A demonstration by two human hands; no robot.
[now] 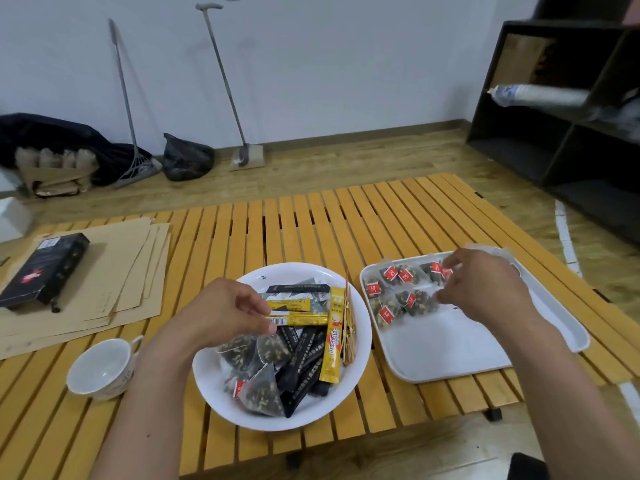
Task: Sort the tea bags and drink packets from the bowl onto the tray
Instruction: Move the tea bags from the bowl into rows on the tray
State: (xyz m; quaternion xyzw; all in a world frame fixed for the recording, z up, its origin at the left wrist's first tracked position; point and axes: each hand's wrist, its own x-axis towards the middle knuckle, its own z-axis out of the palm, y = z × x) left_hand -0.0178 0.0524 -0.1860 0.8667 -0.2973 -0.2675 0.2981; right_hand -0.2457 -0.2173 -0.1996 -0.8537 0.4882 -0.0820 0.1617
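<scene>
A white bowl point(360, 344) in the middle of the slatted table holds yellow drink packets point(334, 344), black stick packets point(304, 362) and clear pyramid tea bags point(258, 389). My left hand point(221, 313) hovers over the bowl's left side and pinches a yellow packet point(298, 319) by its end. To the right lies a white tray point(450, 355) with several red-tagged tea bags point(398, 292) grouped in its far left corner. My right hand point(485, 289) is over that group, fingers curled on a tea bag point(437, 271) at the far edge.
A white teacup point(100, 368) stands left of the bowl. Brown envelopes point(114, 282) with a black box point(45, 271) on them lie at the table's left. A dark shelf unit point(561, 109) stands at the right; brooms lean on the far wall.
</scene>
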